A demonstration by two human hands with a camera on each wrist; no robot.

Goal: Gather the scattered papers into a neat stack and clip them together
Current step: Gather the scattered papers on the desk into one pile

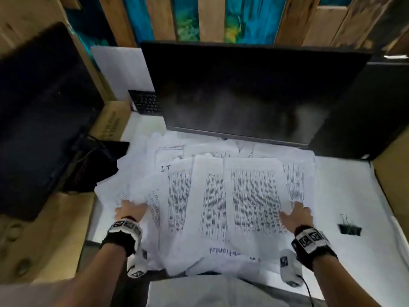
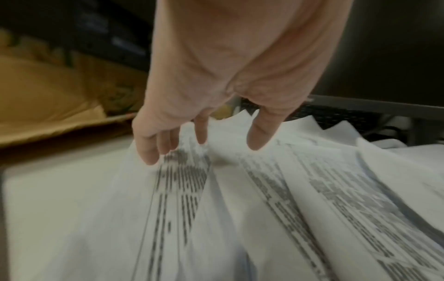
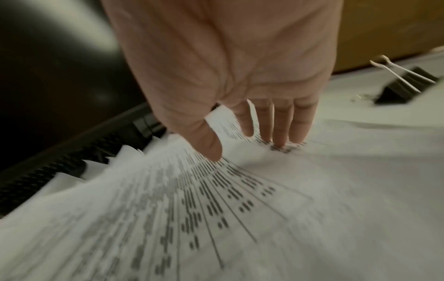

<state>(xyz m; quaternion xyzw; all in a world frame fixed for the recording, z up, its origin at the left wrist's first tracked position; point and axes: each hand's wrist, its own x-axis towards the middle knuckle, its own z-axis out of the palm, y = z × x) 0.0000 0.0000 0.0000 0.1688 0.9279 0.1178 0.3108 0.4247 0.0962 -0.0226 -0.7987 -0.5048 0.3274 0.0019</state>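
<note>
Desk (image 1: 345, 196): papers (image 1: 221, 196) between hands.

Matt white paper, printed in black, is seen in the papers (image 1: 221, 196) — slightly rumpled. The binder clip (image 1: 349, 228) is formed of black metal with shiny wire handles. A glossy screen is shown by the monitor (image 1: 254, 91) — rough-grained wood by the wall slats (image 1: 287, 18).

Papers spread on a desk in front of a screen

The papers (image 1: 221, 196) lie in a loose, overlapping heap on the desk (image 1: 345, 196). The monitor (image 1: 254, 91) stands behind them. A binder clip (image 1: 349, 228) sits on the desk to the right, apart from the heap. The left hand (image 1: 130, 210) rests on the heap's left side, the right hand (image 1: 296, 216) on its right side.
</note>
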